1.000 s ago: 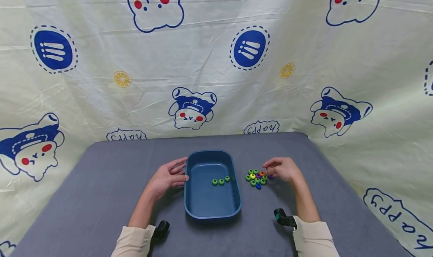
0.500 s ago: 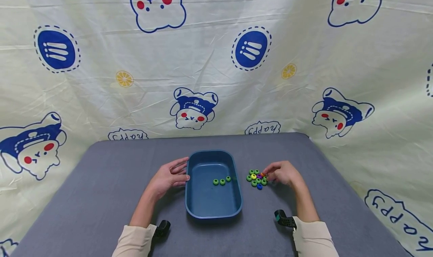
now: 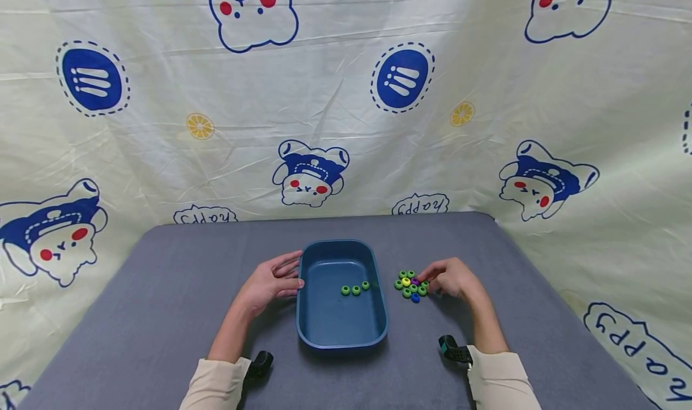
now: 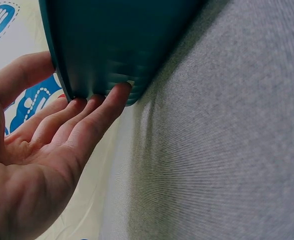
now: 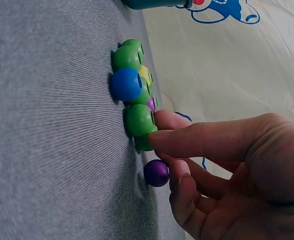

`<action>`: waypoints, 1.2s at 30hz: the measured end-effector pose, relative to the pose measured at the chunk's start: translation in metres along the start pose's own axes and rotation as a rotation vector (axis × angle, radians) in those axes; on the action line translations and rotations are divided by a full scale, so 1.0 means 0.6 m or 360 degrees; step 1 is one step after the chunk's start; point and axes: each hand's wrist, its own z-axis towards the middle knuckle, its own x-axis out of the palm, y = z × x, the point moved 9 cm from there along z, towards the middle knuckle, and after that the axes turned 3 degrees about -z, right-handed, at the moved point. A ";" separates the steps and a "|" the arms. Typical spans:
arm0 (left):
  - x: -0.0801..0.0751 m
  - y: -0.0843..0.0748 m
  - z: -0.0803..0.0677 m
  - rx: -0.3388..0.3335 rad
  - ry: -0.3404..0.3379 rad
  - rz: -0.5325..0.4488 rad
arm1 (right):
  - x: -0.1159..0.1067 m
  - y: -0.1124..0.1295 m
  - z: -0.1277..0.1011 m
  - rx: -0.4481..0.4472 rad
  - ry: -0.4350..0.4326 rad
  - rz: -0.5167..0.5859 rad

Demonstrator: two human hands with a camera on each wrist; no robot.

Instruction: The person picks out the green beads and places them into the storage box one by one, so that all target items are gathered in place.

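A blue rectangular tray stands mid-table, with three green beads inside. My left hand touches its left side with extended fingers; in the left wrist view the fingertips meet the outer wall. To the right of the tray lies a cluster of mostly green beads, with a yellow bead and a blue bead among them. My right hand reaches thumb and index finger into the cluster's right edge, beside a green bead. The orange bead is hidden there; I cannot tell whether they pinch it. A purple bead lies beneath the other fingers.
The grey table extends around the tray and beads. Behind it hangs a pale printed cloth. Each wrist wears a black strap, the left strap and the right strap, near light sleeves.
My right hand has lowered and closed in on the bead cluster; the orange bead, visible earlier, is now covered. The left hand and tray stay in place, apart from a slight view shift.
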 end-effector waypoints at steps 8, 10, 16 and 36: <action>0.000 -0.001 0.000 -0.0008 -0.0015 0.0008 | 0.001 0.003 0.002 -0.0007 -0.0009 -0.0099; -0.001 -0.002 0.000 -0.0009 -0.0022 0.0006 | 0.001 0.006 0.002 -0.0020 -0.0011 -0.0119; 0.000 -0.002 0.000 -0.0014 -0.0014 0.0005 | 0.004 0.007 0.004 -0.0017 -0.0018 -0.0139; -0.002 0.001 0.001 -0.0018 -0.0026 0.0022 | 0.004 0.007 0.002 0.0034 -0.0038 -0.0140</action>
